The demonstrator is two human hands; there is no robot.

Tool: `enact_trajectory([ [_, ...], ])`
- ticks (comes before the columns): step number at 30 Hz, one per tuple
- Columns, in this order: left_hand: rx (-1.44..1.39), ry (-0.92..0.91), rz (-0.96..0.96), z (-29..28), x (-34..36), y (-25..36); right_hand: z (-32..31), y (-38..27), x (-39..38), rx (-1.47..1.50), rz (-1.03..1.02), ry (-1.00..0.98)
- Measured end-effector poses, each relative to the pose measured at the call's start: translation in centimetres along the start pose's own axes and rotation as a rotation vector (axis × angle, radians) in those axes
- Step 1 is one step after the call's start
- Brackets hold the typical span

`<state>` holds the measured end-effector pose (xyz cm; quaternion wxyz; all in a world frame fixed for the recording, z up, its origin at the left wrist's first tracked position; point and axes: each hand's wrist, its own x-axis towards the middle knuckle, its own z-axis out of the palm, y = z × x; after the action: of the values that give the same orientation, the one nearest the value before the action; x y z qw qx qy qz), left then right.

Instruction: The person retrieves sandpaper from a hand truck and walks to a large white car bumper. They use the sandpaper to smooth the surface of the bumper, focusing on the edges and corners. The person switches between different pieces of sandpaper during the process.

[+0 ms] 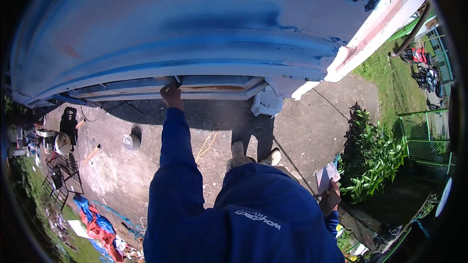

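A large blue-and-white painted panel (pixel 219 44), patchy with pinkish and dark smears, fills the top of the view. My left hand (pixel 171 95) reaches up to its lower edge, the fingers curled there in shadow. Behind that hand runs a pale ledge (pixel 214 87) with a brownish strip. Off to the right and low, my right hand (pixel 331 197) holds a flat, pale rectangular sheet (pixel 326 177), well apart from the panel. The sheet's exact kind does not show.
A white perforated plastic stool (pixel 267 101) stands beneath the panel. On the concrete (pixel 292 141) are a round can (pixel 130 141) and a yellow cord (pixel 208 144). Leafy plants (pixel 373 158) grow at right; red and blue tarps (pixel 100 226) lie lower left. Motorcycles (pixel 426 78) stand far right.
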<state>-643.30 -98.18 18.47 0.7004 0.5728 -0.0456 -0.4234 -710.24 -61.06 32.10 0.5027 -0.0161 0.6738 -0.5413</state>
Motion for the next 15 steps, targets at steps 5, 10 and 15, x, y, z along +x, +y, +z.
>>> enact_trajectory([
  [5,-0.222,0.099,-0.145,0.6,-1.7,-0.2,3.0,-0.5,-1.2,-0.087,-0.019,-0.074],
  [10,-0.161,0.075,-0.081,0.6,-4.5,-1.1,7.6,-2.1,-2.2,-0.167,-0.004,-0.172],
  [15,0.361,-0.034,-0.254,-4.8,-9.7,-11.9,12.4,-4.1,0.9,-0.360,-0.035,-0.329],
])
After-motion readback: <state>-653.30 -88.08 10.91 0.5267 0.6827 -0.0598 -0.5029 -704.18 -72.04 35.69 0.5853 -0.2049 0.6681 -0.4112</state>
